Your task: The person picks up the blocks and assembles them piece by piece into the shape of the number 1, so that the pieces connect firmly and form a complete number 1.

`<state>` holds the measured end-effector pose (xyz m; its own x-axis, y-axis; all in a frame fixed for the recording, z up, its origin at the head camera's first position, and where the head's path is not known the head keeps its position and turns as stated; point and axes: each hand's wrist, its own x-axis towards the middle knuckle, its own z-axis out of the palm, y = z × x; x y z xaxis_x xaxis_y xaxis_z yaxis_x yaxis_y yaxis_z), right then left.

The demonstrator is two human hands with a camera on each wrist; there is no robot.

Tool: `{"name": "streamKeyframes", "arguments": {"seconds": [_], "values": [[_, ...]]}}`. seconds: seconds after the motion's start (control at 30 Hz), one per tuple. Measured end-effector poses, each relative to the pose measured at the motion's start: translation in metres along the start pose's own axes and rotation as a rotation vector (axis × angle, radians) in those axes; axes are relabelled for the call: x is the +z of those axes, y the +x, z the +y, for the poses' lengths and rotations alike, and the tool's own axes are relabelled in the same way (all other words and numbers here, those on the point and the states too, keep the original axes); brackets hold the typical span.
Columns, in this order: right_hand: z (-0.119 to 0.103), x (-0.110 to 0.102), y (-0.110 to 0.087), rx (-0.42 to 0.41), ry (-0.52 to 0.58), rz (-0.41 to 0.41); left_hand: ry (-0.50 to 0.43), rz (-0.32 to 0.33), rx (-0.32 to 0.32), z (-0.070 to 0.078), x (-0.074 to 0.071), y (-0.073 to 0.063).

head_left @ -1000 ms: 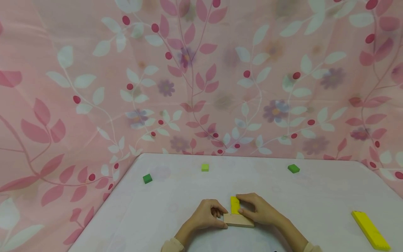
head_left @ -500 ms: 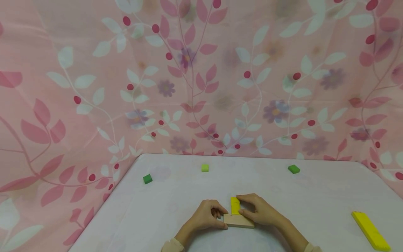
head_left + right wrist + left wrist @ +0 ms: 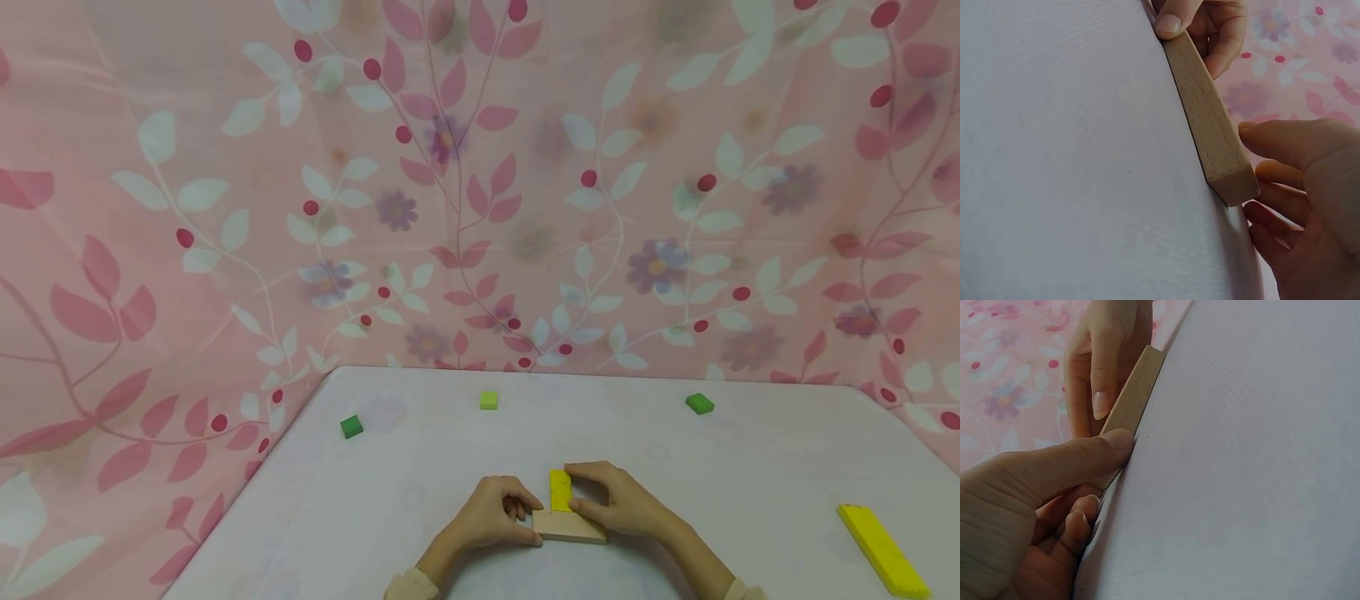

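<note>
A plain wooden block (image 3: 567, 526) lies lengthwise on the white table near its front, and its grain shows in both wrist views. My left hand (image 3: 489, 514) pinches its left end, with the thumb on the near side; in the left wrist view the thumb (image 3: 1082, 464) presses its face. A small pale grey patch shows between these fingers, too small to identify. Against the wooden block's far side lies a short yellow block (image 3: 560, 490). My right hand (image 3: 621, 500) holds it by its right side with thumb and forefinger. Neither wrist view shows the yellow block.
A long yellow block (image 3: 883, 548) lies at the table's right front. Farther back sit a dark green block (image 3: 351, 427) on the left, a light green one (image 3: 489, 401) in the middle and a green one (image 3: 700, 403) on the right. Floral cloth (image 3: 480, 208) hangs behind.
</note>
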<state>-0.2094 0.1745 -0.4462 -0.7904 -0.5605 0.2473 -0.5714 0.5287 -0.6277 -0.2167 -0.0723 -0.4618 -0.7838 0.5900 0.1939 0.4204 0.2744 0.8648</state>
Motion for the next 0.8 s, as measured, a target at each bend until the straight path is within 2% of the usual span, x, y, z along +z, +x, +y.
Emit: {"name": "streamKeyframes", "arguments": {"seconds": [0.33,0.6,0.8], "values": [[0.0,-0.004,-0.002,0.073,0.016,0.003,-0.024,0.002,-0.015,0.002,0.0,0.0],[0.002,-0.007,-0.008,0.081,0.03,0.047,-0.046,-0.002,-0.022,0.003,0.001,-0.002],[0.005,-0.012,-0.013,0.097,0.061,0.052,-0.044,0.012,-0.02,0.006,0.001,-0.002]]}}
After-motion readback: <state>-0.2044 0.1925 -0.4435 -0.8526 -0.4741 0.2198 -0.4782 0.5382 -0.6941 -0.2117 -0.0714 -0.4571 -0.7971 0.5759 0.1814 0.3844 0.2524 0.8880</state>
